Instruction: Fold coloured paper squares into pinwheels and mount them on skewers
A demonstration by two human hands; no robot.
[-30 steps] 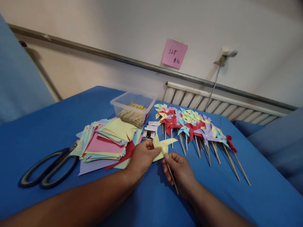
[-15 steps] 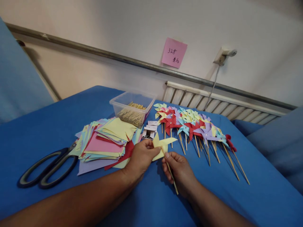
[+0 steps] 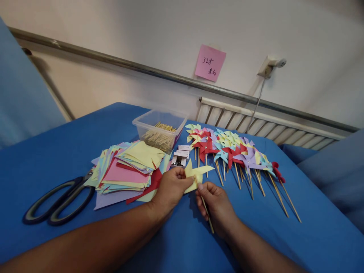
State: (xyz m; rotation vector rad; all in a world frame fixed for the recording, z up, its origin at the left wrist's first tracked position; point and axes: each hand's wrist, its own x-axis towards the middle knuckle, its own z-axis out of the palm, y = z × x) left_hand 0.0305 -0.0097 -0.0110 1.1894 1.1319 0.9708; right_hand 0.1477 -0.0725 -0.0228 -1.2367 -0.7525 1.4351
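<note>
From where I stand, I see the person's left hand (image 3: pixel 172 187) holding a pale yellow paper pinwheel (image 3: pixel 198 175) between thumb and fingers; the right hand (image 3: pixel 214 204) is closed narrowly on a thin wooden stick (image 3: pixel 209 219), whose upper end touches the middle of this pinwheel; both are held above the blue cloth-covered table (image 3: pixel 179 244), well apart from its far edge. Just beyond the left hand is a small white cardboard box (image 3: pixel 179 156), open, with dark small pieces inside; to the left lies a loose stack of coloured paper sheets (image 3: pixel 123 175), and dark-handled metal scissors (image 3: pixel 71 194) touch its side toward the table's left edge; near the far edge stands a clear plastic container (image 3: pixel 140 124) with many short sticks (image 3: pixel 162 136); toward the far right corner, many-coloured paper pinwheels (image 3: pixel 233 155) lie crowded together.
</note>
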